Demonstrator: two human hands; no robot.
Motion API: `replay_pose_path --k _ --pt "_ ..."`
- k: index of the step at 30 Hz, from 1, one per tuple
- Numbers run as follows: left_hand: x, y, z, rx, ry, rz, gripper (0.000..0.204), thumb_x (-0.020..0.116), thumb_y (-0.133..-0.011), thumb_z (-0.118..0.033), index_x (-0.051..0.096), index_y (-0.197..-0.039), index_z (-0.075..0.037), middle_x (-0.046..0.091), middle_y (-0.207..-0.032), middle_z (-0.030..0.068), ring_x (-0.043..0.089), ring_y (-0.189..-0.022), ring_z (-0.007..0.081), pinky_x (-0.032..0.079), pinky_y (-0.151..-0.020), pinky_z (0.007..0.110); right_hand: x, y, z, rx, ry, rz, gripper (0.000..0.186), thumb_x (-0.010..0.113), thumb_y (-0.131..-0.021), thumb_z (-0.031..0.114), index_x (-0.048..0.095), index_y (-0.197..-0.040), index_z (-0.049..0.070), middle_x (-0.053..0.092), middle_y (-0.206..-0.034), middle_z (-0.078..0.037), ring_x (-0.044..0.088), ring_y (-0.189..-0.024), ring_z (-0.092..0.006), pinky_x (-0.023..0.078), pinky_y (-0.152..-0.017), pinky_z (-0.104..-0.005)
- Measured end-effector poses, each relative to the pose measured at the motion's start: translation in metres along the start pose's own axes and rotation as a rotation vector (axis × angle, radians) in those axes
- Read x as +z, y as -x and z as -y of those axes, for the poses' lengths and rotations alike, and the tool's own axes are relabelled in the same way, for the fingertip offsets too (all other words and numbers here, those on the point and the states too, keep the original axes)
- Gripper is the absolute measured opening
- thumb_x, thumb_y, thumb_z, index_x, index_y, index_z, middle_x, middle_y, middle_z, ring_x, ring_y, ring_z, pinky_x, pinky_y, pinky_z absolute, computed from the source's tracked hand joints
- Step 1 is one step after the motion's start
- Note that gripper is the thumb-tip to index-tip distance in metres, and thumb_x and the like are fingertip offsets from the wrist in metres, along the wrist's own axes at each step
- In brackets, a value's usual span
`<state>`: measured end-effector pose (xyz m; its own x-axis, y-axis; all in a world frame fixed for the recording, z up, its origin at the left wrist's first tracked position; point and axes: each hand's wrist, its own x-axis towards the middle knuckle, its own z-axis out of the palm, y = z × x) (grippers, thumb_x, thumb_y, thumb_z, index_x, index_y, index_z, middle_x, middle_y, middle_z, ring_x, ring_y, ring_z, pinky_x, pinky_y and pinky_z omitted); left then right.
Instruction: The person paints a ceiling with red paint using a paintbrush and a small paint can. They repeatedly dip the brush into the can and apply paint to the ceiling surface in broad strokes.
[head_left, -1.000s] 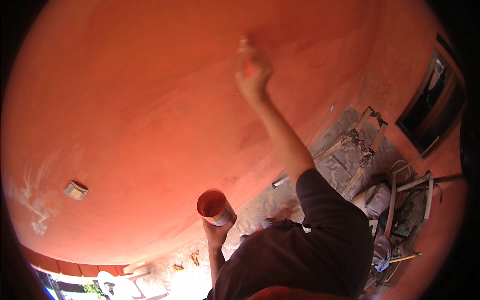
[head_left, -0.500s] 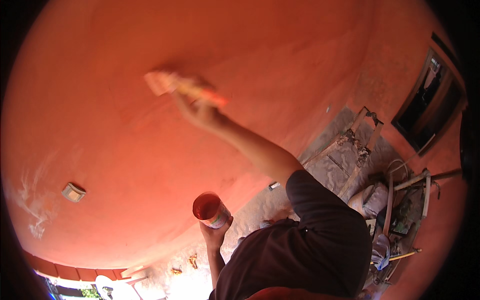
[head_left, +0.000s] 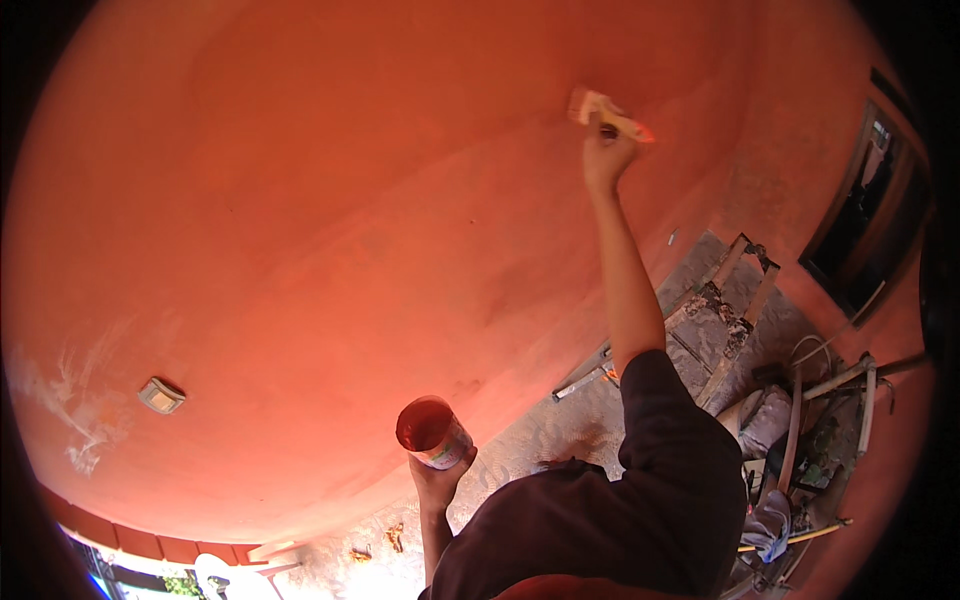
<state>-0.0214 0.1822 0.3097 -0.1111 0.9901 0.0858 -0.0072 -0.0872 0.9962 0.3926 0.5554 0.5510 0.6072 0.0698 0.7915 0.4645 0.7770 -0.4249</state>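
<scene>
My right hand (head_left: 610, 162) grips a brush (head_left: 613, 114) toward the wall's (head_left: 330, 270) right edge; my left hand (head_left: 437, 482) clasps a can (head_left: 446, 447).

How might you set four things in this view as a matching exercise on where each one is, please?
1. brush
2. open container
3. small rectangular fixture
4. framed dark pane

A. picture's right side
B. in the left hand
C. picture's left side
D. in the right hand

Pairs: 1-D, 2-B, 3-C, 4-A
</scene>
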Motion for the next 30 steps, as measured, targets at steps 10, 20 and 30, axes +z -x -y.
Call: replay_pose_path --k 10,20,30 --pt "0.015 -0.008 -0.006 -0.011 0.015 0.097 0.072 0.101 -0.079 -0.009 0.065 -0.140 -0.002 0.073 -0.121 0.0068 0.071 -0.109 0.0193 0.060 -0.096 0.038 0.093 0.171 0.134 0.368 -0.983 0.567 0.007 0.079 -0.099 0.005 0.076 -0.106 0.007 0.072 -0.085 -0.007 0.072 -0.077 -0.0257 0.058 -0.068 -0.0386" --pt "0.034 -0.021 0.012 0.064 0.010 0.139 0.081 0.103 -0.078 -0.011 0.062 -0.147 -0.001 0.072 -0.133 0.0105 0.071 -0.118 0.0210 0.060 -0.101 0.040 0.094 0.162 0.188 -0.333 -0.425 0.508 0.027 0.073 -0.105 0.007 0.080 -0.132 0.007 0.083 -0.120 -0.008 0.079 -0.099 -0.0288 0.062 -0.084 -0.0426" --pt "0.006 0.002 0.011 -0.056 -0.024 0.017 0.079 0.103 -0.078 -0.012 0.064 -0.145 -0.001 0.074 -0.130 0.0103 0.072 -0.117 0.0217 0.060 -0.102 0.040 -0.006 0.021 -0.039 0.208 -0.231 0.082 0.025 0.077 -0.106 0.006 0.076 -0.130 -0.004 0.078 -0.123 -0.008 0.074 -0.113 -0.0160 0.061 -0.095 -0.0338"
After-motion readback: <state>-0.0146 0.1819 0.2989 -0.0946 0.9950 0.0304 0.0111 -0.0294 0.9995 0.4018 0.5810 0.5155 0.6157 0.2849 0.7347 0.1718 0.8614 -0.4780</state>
